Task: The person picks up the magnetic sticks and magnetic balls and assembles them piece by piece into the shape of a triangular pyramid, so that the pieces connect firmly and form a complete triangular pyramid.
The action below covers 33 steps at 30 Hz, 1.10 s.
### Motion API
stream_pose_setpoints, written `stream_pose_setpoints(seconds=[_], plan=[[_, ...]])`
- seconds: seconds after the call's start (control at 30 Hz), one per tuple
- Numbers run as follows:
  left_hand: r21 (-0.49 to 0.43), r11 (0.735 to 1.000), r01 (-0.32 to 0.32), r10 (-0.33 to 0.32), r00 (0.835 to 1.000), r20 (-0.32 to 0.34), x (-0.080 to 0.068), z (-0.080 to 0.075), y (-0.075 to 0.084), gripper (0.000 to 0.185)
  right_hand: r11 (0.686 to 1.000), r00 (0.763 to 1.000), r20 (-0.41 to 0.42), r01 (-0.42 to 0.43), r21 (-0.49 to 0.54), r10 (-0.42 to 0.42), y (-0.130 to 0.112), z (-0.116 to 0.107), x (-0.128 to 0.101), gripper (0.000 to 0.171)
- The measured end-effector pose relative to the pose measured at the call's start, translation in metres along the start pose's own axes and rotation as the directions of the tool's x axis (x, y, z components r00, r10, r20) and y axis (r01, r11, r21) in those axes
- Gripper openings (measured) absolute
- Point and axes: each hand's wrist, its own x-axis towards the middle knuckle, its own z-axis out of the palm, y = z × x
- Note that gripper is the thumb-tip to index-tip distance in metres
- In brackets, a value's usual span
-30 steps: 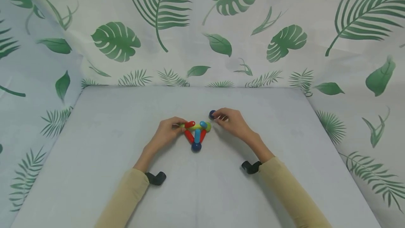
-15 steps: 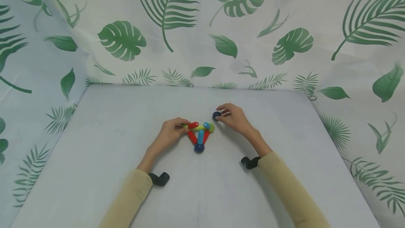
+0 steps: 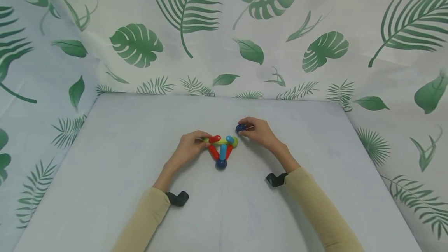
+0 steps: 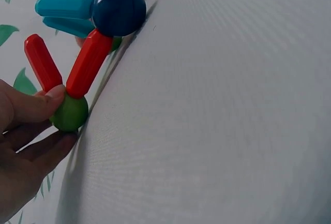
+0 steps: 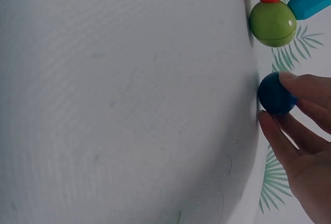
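My left hand (image 3: 189,146) pinches a green ball (image 4: 71,113) between thumb and fingers, at the left corner of a stick-and-ball toy build. Red rods (image 4: 89,63) and light blue rods (image 3: 223,152) join its balls, and a yellow-green rod (image 3: 221,142) runs across the back. At the front corner a dark blue ball (image 3: 221,164) sits on the table; another green ball (image 5: 273,24) marks the right corner. One red and one light blue rod point upward with free ends. Just behind and right of the build, my right hand (image 3: 259,130) holds a separate dark blue ball (image 5: 276,93), low at the table surface.
A pale cloth covers the table (image 3: 157,119). Leaf-patterned fabric (image 3: 206,49) stands behind and along both sides. Black wrist cameras (image 3: 177,198) sit on both wrists, near the table.
The right fingers shift their grip on the loose dark blue ball, lifting slightly and then coming down round it again. The left hand keeps its hold. The head view has shifted a little.
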Motion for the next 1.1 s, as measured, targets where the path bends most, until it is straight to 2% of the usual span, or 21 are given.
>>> stream_pose_setpoints(seconds=[0.47, 0.73, 0.9, 1.1], plan=[[-0.028, 1.0, -0.009, 0.01, 1.0, 0.023, -0.002, -0.002, -0.004, 0.03, 0.997, 0.997, -0.015, 0.075, 0.019, -0.075, -0.021, -0.003, -0.012, 0.033], [-0.02, 1.0, -0.021, 0.021, 0.999, 0.024, 0.0, -0.003, -0.007, 0.029, 0.99, 0.994, -0.008, 0.111, 0.092, -0.111, -0.043, -0.011, -0.022, 0.034], [-0.024, 0.999, -0.023, 0.024, 0.999, 0.021, 0.001, -0.002, -0.007, 0.027, 0.978, 0.987, 0.009, 0.16, 0.136, -0.163, -0.057, -0.014, -0.029, 0.035], [-0.019, 0.999, -0.033, 0.033, 0.999, 0.012, 0.001, -0.001, -0.005, 0.027, 0.965, 0.973, 0.039, 0.219, 0.142, -0.227, -0.071, -0.015, -0.034, 0.036]])
